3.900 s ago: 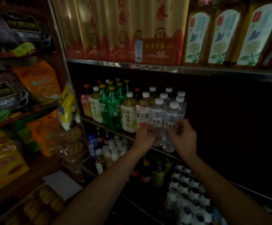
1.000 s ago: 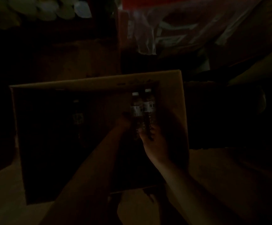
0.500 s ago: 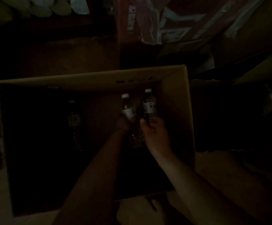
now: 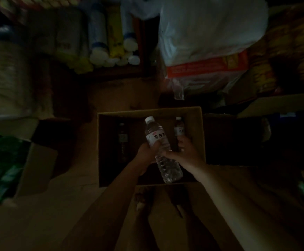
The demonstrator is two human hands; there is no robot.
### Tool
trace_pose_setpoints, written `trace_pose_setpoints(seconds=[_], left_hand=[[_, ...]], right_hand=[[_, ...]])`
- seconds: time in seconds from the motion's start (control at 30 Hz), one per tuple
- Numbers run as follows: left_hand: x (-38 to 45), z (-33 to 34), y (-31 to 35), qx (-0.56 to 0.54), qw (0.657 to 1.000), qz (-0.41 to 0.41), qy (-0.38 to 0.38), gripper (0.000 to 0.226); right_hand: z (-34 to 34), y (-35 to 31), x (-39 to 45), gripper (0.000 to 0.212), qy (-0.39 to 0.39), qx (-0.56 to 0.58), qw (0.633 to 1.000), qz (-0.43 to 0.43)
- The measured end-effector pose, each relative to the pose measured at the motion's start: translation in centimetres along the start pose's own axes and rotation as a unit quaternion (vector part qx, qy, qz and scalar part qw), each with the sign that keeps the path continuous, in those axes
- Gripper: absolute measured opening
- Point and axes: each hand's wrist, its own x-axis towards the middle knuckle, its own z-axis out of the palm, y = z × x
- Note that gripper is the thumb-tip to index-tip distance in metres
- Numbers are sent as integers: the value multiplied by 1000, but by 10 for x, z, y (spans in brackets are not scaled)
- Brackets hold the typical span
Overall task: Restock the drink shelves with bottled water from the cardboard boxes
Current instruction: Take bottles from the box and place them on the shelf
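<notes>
While dim light is falling over a cluttered stockroom floor, a person is reaching both bare arms over an open cardboard box (image 4: 201, 142); the left hand (image 4: 146, 151) is curling its fingers round a clear water bottle (image 4: 163, 151) at its white label, holding it tilted above the box with the cap pointing up and away; the right hand (image 4: 185, 151) is gripping the lower part of a second bottle (image 4: 179, 128), which is standing upright against the box's right wall; a third bottle (image 4: 122, 140) is sitting in shadow near the left wall, barely showing; a white plastic bag (image 4: 211, 33) is slumping beyond the box, and a carton of green bottles (image 4: 0, 165) is lying at far left
</notes>
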Motion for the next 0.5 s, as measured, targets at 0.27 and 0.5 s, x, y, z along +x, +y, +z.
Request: trace_pose_setpoints(seconds=[0.27, 0.5], left_hand=[[-152, -2, 136, 49, 979, 136, -141, 40], [-268, 29, 285, 63, 944, 254, -202, 49]], right_hand=[[-62, -114, -130, 54, -153, -21, 988, -32], [-125, -231, -236, 48, -55, 48, 979, -192]])
